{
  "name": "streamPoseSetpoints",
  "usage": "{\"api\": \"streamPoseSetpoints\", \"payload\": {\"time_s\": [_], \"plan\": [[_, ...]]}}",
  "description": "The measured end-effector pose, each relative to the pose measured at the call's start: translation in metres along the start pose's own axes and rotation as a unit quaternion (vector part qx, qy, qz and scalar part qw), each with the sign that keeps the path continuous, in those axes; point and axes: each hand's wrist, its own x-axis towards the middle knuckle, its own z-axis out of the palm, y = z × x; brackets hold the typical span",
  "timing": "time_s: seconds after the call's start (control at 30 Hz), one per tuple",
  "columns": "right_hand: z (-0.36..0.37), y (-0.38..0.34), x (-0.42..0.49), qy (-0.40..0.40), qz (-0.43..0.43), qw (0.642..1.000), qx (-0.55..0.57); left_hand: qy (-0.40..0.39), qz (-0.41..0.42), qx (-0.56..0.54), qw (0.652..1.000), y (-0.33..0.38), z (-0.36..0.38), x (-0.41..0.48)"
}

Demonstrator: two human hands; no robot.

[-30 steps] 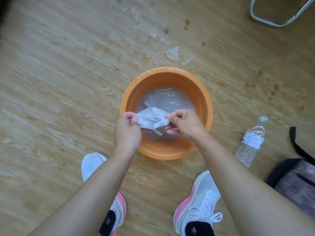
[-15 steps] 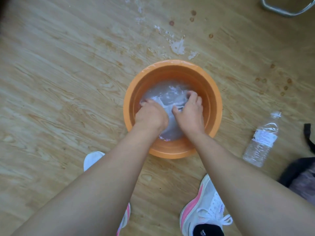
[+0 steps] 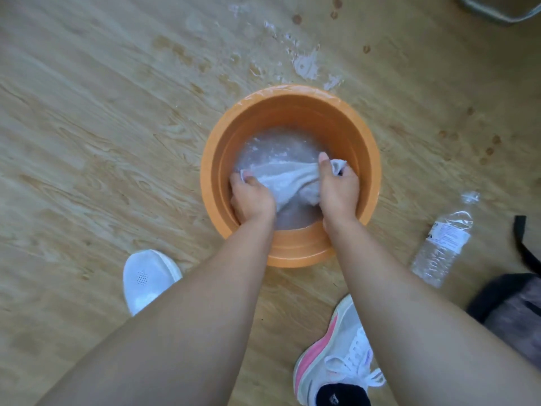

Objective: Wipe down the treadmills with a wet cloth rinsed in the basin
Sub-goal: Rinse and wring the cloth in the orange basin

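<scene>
Basin: orange plastic basin (image 3: 292, 118) sitting on the wood-look floor (image 3: 102, 127), with some cloudy water (image 3: 275, 148) in the bottom.
Cloth: pale grey cloth (image 3: 281, 180), inside the basin, right at the water and stretched between both hands. Looks soaked.
Left hand: left hand (image 3: 251, 197) is down in the basin's left half, fingers curled round the cloth's left end. A little corner pokes out past the fingertips.
Right hand: right hand (image 3: 339, 191) is in the basin's right half, fist closed tight on the other end, with a bunched bit of cloth sticking out the top of the grip.
Splashes: wet patches (image 3: 307, 65) on the floor just past the basin's far rim, plus darker drip spots scattered further out.
Bottle: clear plastic bottle (image 3: 445, 241) lying on its side, near the basin on its right, not touching it.
Bag: dark bag (image 3: 512, 315) further right of the basin than the bottle, cut off by the edge.
Shoes: white shoe (image 3: 146, 276) on the near left of the basin, white-and-pink shoe (image 3: 336, 353) on the near right.
</scene>
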Motion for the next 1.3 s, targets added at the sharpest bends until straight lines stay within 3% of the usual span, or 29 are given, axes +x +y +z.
{"api": "streamPoseSetpoints", "payload": {"time_s": [0.17, 0.23, 0.33, 0.43, 0.57, 0.73, 0.87, 0.93, 1.03, 1.13, 1.3], "plan": [[0.016, 0.013, -0.032, -0.166, -0.040, 0.980, -0.101, -0.148, 0.021, 0.015, 0.989, -0.018, 0.008, -0.006], [0.031, 0.009, -0.043, -0.176, -0.029, 0.977, -0.118, -0.201, 0.011, -0.014, 0.980, -0.020, 0.007, -0.003], [0.047, -0.003, -0.046, -0.158, -0.017, 0.976, -0.148, -0.260, -0.068, -0.070, 0.961, -0.014, -0.007, -0.001], [0.050, -0.007, -0.035, -0.149, 0.001, 0.979, -0.142, -0.250, -0.060, -0.024, 0.966, -0.009, -0.017, -0.010], [0.046, -0.017, -0.020, -0.206, -0.030, 0.965, -0.158, -0.166, -0.053, -0.082, 0.981, 0.001, -0.036, -0.016], [0.026, -0.026, 0.019, -0.119, -0.022, 0.961, -0.247, -0.055, 0.046, -0.011, 0.997, 0.009, -0.043, -0.010], [0.027, -0.028, 0.000, -0.058, 0.038, 0.992, -0.110, -0.092, 0.056, 0.017, 0.994, 0.006, -0.022, 0.004], [0.036, -0.026, -0.016, -0.099, 0.095, 0.990, -0.042, -0.133, 0.072, 0.006, 0.989, 0.000, -0.013, 0.014], [0.052, -0.033, -0.033, -0.181, 0.029, 0.978, -0.099, -0.206, 0.014, -0.042, 0.977, -0.004, 0.002, 0.022], [0.059, -0.037, -0.023, -0.174, -0.057, 0.968, -0.170, -0.230, -0.091, -0.092, 0.965, 0.003, 0.008, 0.019], [0.055, -0.031, -0.013, -0.200, 0.002, 0.972, -0.127, -0.169, -0.020, -0.049, 0.984, 0.009, -0.009, -0.009]]}}
